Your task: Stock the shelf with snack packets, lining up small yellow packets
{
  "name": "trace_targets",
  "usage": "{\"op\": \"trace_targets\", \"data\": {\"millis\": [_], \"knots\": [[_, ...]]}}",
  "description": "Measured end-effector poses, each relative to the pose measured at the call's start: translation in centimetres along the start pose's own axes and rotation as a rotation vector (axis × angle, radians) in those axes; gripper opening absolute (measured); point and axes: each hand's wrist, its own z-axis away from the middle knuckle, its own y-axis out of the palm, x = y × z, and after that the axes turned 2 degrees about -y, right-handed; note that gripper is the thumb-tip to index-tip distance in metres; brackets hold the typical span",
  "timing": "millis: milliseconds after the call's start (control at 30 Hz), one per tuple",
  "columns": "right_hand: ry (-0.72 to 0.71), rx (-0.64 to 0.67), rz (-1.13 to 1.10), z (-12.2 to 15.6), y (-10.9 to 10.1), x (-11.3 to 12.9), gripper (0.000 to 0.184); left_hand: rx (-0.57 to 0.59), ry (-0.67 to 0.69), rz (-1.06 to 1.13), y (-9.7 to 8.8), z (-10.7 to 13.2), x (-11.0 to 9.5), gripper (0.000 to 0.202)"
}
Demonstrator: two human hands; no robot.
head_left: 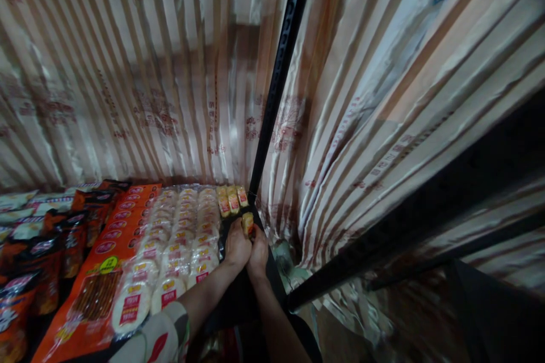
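Observation:
Side by side at the back right corner of a black shelf [232,300], my left hand [237,246] and my right hand [258,250] are closed around a small yellow wrapped snack [247,221]. It has a red patch on its wrapper and is partly covered by my fingers. Just beyond, against the curtain, stand a few similar yellow wrapped snacks [233,199] in a short row. To the left of my hands lie rows of round white cakes [174,255] in clear wrappers with red labels.
Further left are long orange snack packs [108,249] and dark orange bags [63,241]. A black upright post [276,85] rises at the shelf corner. Striped, printed curtain sheeting [170,79] hangs behind. Black bars [383,238] cross the right side, with crumpled sheeting below.

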Motion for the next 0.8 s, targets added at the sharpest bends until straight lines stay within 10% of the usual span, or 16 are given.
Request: {"op": "trace_targets", "data": {"millis": [800], "knots": [[-0.088,-0.039,0.175,-5.6,2.9,0.3,0.040,0.268,0.414,-0.951,0.1,-4.7,2.0,0.048]]}}
